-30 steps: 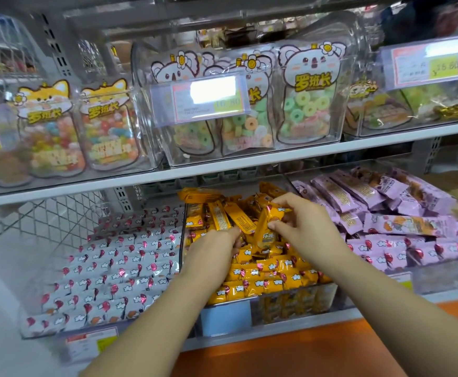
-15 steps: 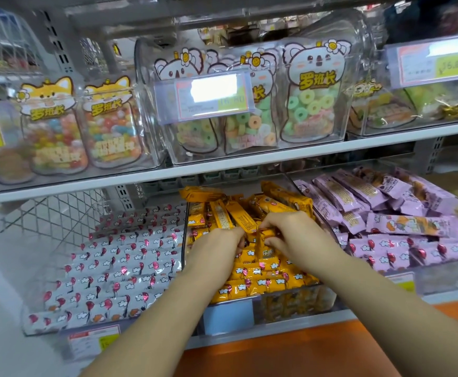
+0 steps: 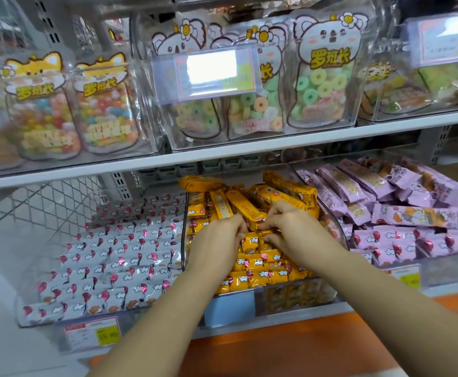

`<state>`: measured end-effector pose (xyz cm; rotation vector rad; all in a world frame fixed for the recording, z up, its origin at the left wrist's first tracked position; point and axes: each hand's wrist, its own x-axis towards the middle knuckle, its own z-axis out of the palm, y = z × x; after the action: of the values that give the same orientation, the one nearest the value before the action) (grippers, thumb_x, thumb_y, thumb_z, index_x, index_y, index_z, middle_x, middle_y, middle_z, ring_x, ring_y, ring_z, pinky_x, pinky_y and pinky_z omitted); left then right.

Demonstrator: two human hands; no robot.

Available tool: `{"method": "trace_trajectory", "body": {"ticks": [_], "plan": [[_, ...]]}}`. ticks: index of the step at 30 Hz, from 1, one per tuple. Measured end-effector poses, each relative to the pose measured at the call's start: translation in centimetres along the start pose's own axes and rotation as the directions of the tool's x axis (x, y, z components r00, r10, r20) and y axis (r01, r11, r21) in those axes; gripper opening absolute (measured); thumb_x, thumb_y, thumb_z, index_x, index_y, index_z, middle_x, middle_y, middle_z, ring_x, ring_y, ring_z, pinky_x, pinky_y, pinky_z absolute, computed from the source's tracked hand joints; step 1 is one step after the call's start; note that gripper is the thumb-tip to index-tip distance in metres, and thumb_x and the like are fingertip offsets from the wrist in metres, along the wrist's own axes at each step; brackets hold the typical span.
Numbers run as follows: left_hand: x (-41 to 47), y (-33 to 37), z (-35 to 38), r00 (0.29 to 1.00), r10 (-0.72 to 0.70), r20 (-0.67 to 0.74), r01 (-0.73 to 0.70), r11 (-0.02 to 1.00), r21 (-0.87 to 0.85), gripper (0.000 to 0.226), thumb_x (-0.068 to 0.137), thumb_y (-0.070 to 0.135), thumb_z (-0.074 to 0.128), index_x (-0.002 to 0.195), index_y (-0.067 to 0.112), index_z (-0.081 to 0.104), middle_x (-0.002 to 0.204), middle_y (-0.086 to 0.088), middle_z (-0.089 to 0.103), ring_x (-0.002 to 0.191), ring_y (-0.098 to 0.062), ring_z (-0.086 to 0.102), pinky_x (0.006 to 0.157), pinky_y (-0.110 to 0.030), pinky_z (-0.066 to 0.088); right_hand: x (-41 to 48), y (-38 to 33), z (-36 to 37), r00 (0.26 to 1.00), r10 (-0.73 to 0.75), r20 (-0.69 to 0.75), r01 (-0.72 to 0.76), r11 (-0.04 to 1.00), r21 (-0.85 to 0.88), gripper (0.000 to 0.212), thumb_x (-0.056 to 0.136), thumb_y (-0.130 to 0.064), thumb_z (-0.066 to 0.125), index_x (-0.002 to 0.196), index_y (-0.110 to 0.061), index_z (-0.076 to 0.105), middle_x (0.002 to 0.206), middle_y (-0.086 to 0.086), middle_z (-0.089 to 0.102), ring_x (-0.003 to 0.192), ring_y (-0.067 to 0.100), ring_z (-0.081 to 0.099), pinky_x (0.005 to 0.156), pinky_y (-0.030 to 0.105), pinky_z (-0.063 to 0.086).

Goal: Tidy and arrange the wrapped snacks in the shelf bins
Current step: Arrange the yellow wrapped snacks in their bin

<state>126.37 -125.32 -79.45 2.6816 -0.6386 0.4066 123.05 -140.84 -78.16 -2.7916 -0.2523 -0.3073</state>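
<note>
Both hands working the yellow snack bin (image 3: pixel 290 295).
We are pinching one yellow bar (image 3: pixel 251 242) between left hand (image 3: pixel 217 246) and right hand (image 3: pixel 290 229); its long axis is running bin front-to-back.

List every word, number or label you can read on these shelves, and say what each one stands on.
"罗班长": yellow letters on the koala-shaped clear bag of ring sweets.
"罗班长": on the two fox-shaped clear bags of round coloured sweets, somewhat blurred.
"15.80", roughly: yellow patch of the price tag under the white snack bin.
Other price tags and the snack wrappers' print: too blurred or glare-washed to read.
</note>
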Motion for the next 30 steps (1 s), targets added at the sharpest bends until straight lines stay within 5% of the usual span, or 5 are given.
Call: {"method": "trace_trajectory", "body": {"ticks": [9,18,24,30], "plan": [[0.4,-0.8,0.8,0.993,0.095,0.066,-0.087,0.990,-0.115,0.014,0.095,0.015,0.051,0.085,0.024,0.047,0.095,0.005,0.061,0.087,-0.011,0.055,0.072,-0.029,0.048,0.1,0.9,0.4,0.997,-0.003,0.082,0.012,0.993,-0.117,0.031,0.097,-0.026,0.048,0.127,-0.029,0.058,0.122,-0.001,0.056,0.110,0.017,0.053,0.089,0.028,0.045],[0.4,-1.3,0.6,0.983,0.032,0.183,0.005,0.980,-0.198,0.015,0.095,0.016,0.052,0.084,0.026,0.056,0.078,0.013,0.056,0.069,-0.002,0.049,0.055,-0.014,0.036,-0.4,0.5,0.0,0.940,0.077,0.331,-0.023,0.986,-0.164,0.050,0.095,-0.003,0.041,0.134,-0.033,0.050,0.131,0.007,0.052,0.115,0.027,0.053,0.092,0.033,0.048],[1.4,-0.7,0.1,0.962,-0.040,0.270,0.079,0.988,-0.135,0.008,0.093,0.019,0.057,0.096,0.021,0.064,0.092,0.003,0.064,0.084,-0.011,0.058,0.072,-0.025,0.049,-1.1,0.6,0.0,0.944,0.026,0.328,0.008,0.995,-0.101,0.045,0.096,-0.008,0.033,0.135,-0.023,0.049,0.136,0.007,0.051,0.123,0.024,0.045,0.101,0.032,0.036],[-0.5,1.4,-0.8,0.997,0.073,0.039,-0.066,0.986,-0.152,0.026,0.098,0.024,0.048,0.119,0.024,0.063,0.116,0.008,0.061,0.107,-0.008,0.053,0.091,-0.023,0.044,-2.5,1.7,-4.0,0.994,0.038,0.103,-0.053,0.988,0.147,0.047,0.092,0.002,0.036,0.125,-0.023,0.059,0.127,-0.009,0.057,0.083,-0.010,0.060,0.069,0.010,0.049]]}}
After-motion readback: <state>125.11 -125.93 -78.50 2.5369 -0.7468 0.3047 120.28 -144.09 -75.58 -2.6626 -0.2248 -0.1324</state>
